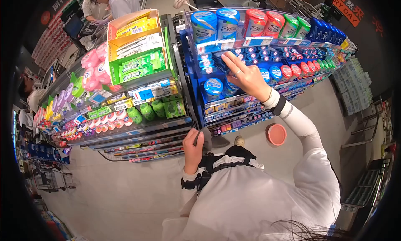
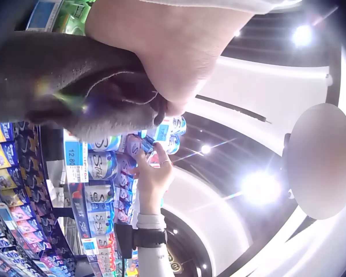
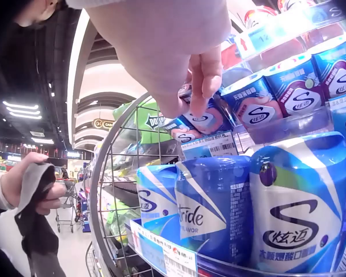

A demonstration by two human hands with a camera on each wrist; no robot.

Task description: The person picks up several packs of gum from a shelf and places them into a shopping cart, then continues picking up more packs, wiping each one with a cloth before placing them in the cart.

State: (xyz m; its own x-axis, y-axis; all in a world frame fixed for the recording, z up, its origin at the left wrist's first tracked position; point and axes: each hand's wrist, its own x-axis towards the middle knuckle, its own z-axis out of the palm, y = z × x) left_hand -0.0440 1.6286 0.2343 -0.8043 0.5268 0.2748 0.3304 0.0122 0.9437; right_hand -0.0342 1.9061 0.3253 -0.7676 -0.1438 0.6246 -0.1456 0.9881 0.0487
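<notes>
My left hand (image 1: pixel 192 154) is low by the gap between the two racks and grips a dark grey cloth (image 3: pixel 39 222), which hangs down from the fingers in the right wrist view. In the left wrist view this cloth (image 2: pixel 23 75) fills the upper left. My right hand (image 1: pixel 249 79) reaches into the middle tier of the blue gum rack. Its thumb and fingers pinch a small blue gum pack (image 3: pixel 205 123) in the row there; the hand hides part of it. More blue gum packs (image 3: pixel 303 92) stand beside it, and larger blue gum tubs (image 3: pixel 213 202) sit in front.
A gum display on the left holds green gum boxes (image 1: pixel 142 65) and pink bottles (image 1: pixel 90 74). Red and green tubs line the right rack's top shelf (image 1: pixel 250 42). A round pinkish-red stool (image 1: pixel 276 134) stands on the floor. Two people (image 1: pixel 119 3) are behind the left rack.
</notes>
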